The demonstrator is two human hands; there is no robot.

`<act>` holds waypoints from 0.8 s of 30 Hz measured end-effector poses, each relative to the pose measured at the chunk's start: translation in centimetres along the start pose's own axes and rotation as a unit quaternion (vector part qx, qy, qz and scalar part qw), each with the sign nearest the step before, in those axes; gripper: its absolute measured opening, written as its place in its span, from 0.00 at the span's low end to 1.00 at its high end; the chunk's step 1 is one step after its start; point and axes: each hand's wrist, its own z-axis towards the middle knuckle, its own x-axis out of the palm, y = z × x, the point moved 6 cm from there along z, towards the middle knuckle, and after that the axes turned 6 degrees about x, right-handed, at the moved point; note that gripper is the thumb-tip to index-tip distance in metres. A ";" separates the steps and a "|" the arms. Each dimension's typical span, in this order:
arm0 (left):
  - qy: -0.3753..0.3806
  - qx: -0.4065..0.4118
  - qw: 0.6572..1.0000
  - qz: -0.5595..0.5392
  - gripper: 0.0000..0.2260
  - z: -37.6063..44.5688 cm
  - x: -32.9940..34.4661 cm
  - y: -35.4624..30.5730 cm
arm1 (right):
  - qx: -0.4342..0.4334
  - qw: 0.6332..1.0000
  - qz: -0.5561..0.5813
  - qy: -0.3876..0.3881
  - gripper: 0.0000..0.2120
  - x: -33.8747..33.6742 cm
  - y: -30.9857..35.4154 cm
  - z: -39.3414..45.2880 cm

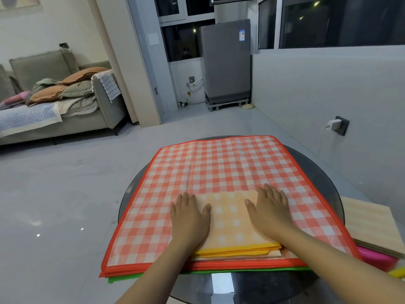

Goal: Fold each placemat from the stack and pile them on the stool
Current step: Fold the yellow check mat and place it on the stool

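While our left hand [190, 218] and right hand [270, 209] lie flat with straight fingers on the folded orange placemat [231, 218], one at each short end, it sits on the near middle of the stack of placemats [219, 167] on the round desk [328, 170]. Its long side runs left to right. We judge the wooden stool [370, 224] lies to our right, nearer the right hand.
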 end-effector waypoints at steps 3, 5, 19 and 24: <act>-0.073 -0.039 0.990 -0.116 0.18 0.3 -1.3 0.6 | 0.020 0.997 0.072 -0.030 0.27 -1.0 -0.2 0.5; -0.078 -0.102 0.951 -0.282 0.13 0.1 -1.6 0.8 | 0.058 0.989 0.135 -0.026 0.22 -1.7 -0.8 0.9; -0.051 -0.013 0.849 -0.525 0.04 -0.8 -9.6 -8.4 | -0.014 0.900 0.432 -0.052 0.10 -14.8 -6.4 -2.7; -0.036 0.064 0.813 -0.577 0.03 -0.2 -9.5 -15.9 | -0.001 0.875 0.467 -0.132 0.04 -19.0 -12.1 -3.8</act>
